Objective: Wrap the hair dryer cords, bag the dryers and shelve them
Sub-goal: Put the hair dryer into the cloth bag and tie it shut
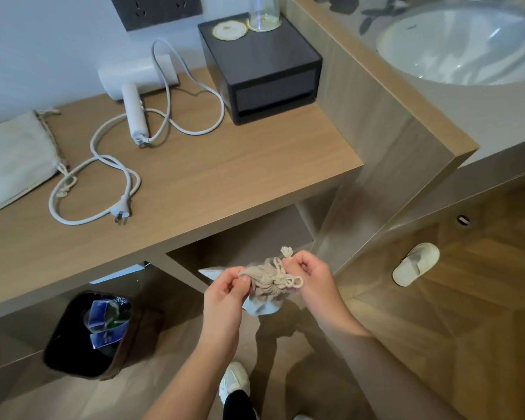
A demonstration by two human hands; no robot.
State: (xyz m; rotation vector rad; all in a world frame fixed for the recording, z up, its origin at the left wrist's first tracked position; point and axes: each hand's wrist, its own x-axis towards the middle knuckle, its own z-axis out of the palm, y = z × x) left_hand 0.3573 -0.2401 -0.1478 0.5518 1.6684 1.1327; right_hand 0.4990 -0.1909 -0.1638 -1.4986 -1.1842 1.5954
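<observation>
- Left hand (225, 291): forearm rises from the bottom edge, wrist bent inward, fingers curled and pinched on the gathered neck of a beige drawstring bag (265, 294).
- Right hand (311, 278): forearm enters from lower right, fingers closed on the drawstring cord (287, 280); thumb and forefinger nip the cord just below its frayed tassel, which stands up above the knuckles.
- Bag hangs between the two hands, mouth cinched shut, cord looped in a knot on top. It is held in the air in front of the open shelf (246, 234) under the counter. Contents hidden by the cloth.
- Wooden counter (225, 177) above: a white hair dryer (134, 86) lies there, handle toward the viewer, its white power cord (103, 165) sprawled in loose loops with the plug lying flat near the front edge.
- Second beige bag (15, 159) lies flat at the counter's left end, its drawstring touching the cord.
- Black box (261, 71) stands at the counter's back right; a glass sits on top.
- Sink basin (467, 47) upper right.
- Floor: black waste bin (94, 331) lower left, white slipper (415, 263) right.
</observation>
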